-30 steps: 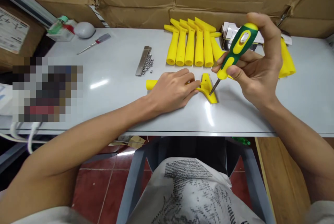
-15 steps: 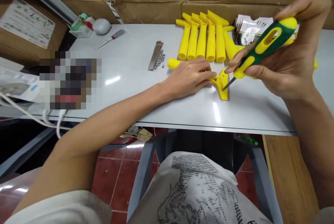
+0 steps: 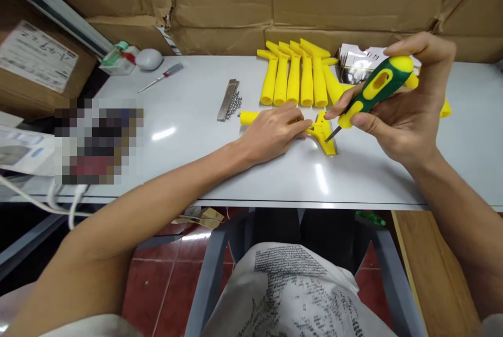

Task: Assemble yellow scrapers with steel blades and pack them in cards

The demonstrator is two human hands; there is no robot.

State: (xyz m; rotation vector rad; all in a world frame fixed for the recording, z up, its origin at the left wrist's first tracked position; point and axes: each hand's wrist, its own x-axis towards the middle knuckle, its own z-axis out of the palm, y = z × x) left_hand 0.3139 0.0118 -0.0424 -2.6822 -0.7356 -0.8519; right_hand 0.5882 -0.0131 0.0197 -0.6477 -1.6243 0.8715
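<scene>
My left hand (image 3: 275, 130) is wrapped over the handle of a yellow plastic scraper (image 3: 323, 130), pressing it flat on the table. The scraper's wide head points right, and a thin metal edge shows along it. A green and yellow screwdriver (image 3: 377, 90) is gripped in my right hand (image 3: 412, 111), handle tilted up to the right. Its tip meets the scraper head near the lower hole; whether a screw sits under it is too small to tell. Several small screws (image 3: 236, 102) lie in a heap beside a stack of metal blades (image 3: 228, 100), left of my left hand.
Several yellow scraper handles (image 3: 293, 83) lie in a row behind my hands. Packaging cards (image 3: 357, 62) stand at the back right. A second screwdriver (image 3: 163, 77), a white rounded object (image 3: 149, 59) and a small box (image 3: 120, 62) lie at the back left. White cables (image 3: 76, 206) hang over the front edge.
The camera view has tilted, so the table sits lower and slightly left in the picture. Both hands keep their grips, and the screwdriver tip stays at the scraper head.
</scene>
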